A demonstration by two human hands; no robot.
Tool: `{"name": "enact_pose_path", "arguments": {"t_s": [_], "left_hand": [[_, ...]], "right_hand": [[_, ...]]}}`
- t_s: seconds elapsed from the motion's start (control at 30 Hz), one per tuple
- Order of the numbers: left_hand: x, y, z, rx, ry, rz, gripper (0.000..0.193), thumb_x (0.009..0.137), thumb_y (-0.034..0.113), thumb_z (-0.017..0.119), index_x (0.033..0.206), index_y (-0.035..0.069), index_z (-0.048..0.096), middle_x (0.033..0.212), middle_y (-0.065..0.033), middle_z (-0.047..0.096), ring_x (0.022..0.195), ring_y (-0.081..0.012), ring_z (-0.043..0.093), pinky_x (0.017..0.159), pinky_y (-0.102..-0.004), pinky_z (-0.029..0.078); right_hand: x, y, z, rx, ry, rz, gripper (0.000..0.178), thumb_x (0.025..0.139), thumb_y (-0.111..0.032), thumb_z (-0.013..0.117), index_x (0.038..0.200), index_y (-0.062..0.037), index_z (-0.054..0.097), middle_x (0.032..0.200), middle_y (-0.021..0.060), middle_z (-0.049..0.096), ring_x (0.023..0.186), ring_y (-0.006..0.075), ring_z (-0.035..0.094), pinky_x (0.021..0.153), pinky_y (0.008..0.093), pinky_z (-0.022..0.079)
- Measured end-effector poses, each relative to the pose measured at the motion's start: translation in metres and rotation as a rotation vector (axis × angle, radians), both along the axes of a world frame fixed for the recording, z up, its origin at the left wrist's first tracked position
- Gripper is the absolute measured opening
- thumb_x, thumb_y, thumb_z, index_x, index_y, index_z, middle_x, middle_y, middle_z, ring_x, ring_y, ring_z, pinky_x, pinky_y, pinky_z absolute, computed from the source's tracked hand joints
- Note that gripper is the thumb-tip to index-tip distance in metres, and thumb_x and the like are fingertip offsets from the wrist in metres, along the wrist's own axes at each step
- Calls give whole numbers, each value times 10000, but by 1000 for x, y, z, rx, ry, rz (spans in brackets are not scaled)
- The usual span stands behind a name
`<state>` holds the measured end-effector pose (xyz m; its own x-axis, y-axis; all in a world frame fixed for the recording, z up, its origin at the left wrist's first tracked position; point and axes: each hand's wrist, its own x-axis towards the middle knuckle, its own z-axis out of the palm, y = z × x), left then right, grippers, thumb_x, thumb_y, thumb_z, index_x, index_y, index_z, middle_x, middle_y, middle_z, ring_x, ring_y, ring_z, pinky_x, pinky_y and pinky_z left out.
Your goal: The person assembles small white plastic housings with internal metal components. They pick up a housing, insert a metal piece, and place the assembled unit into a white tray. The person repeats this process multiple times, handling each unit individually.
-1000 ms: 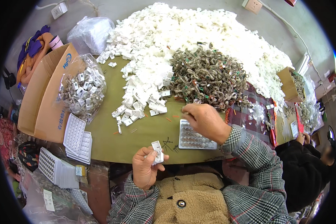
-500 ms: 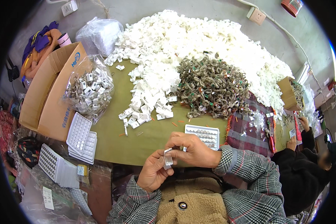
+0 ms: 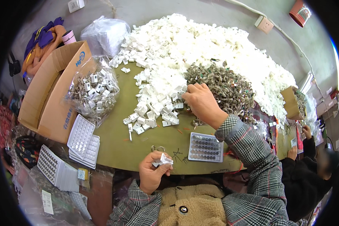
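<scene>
Near the table's front edge, my left hand (image 3: 150, 171) grips a small white plastic case (image 3: 164, 161) between thumb and fingers. My right hand (image 3: 202, 102) reaches forward over the table, its fingers bent together where the heap of white plastic cases (image 3: 154, 96) meets the pile of small wired parts (image 3: 229, 83). Whatever those fingertips hold, if anything, is hidden. Below my right forearm lies a white blister tray (image 3: 206, 160) with rows of small round cells. A thin coil of wire (image 3: 157, 148) rests on the table just beyond my left hand.
An open cardboard box (image 3: 60, 109) stands at the left beside a clear bag (image 3: 94, 90) of wired cases. Stacked trays (image 3: 83, 141) lie at the table's left edge. Toward the right are a plaid cloth (image 3: 260, 113), a smaller box (image 3: 293, 101) and another person (image 3: 305, 173) at work.
My right hand has left my left hand and reached forward to the piles. My left hand keeps the white case, now tilted differently. The view has shifted slightly.
</scene>
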<state>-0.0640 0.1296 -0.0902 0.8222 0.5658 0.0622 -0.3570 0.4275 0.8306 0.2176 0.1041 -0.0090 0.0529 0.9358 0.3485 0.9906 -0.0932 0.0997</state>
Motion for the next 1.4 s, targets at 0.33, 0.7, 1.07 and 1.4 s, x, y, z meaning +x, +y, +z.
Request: {"name": "enact_pose_path", "arguments": {"t_s": [0.33, 0.7, 1.07, 1.4], "left_hand": [[2, -5, 0, 132, 105, 29, 188, 906, 2, 697, 1062, -28, 597, 1033, -90, 617, 799, -113, 645, 647, -236, 564], [2, -8, -1, 187, 158, 62, 202, 916, 8, 683, 1093, -28, 592, 993, -74, 637, 815, -111, 656, 648, -239, 577], [1, -3, 4, 35, 138, 61, 161, 946, 34, 641, 1087, -20, 585, 1023, -113, 673, 772, -130, 660, 622, -260, 579], [-8, -27, 42, -81, 105, -234, 233, 941, -4, 633, 1164, -55, 583, 1187, -158, 633, 866, -181, 686, 645, -270, 595]], "right_hand": [[17, 5, -9, -90, -107, 5, 79, 815, -54, 592, 855, -94, 646, 876, 77, 554, 887, 239, 550, 826, 382, 395], [25, 14, 5, -121, -170, 43, 60, 808, -46, 600, 855, -61, 633, 894, 110, 599, 903, 264, 617, 819, 389, 492], [-11, -30, 50, 103, 469, -18, 133, 846, -9, 644, 973, 24, 664, 912, 178, 633, 853, 372, 634, 766, 419, 518], [-128, -122, 13, 216, 870, 178, 205, 838, 47, 658, 1031, -19, 671, 886, 118, 585, 771, 269, 625, 659, 343, 514]]}}
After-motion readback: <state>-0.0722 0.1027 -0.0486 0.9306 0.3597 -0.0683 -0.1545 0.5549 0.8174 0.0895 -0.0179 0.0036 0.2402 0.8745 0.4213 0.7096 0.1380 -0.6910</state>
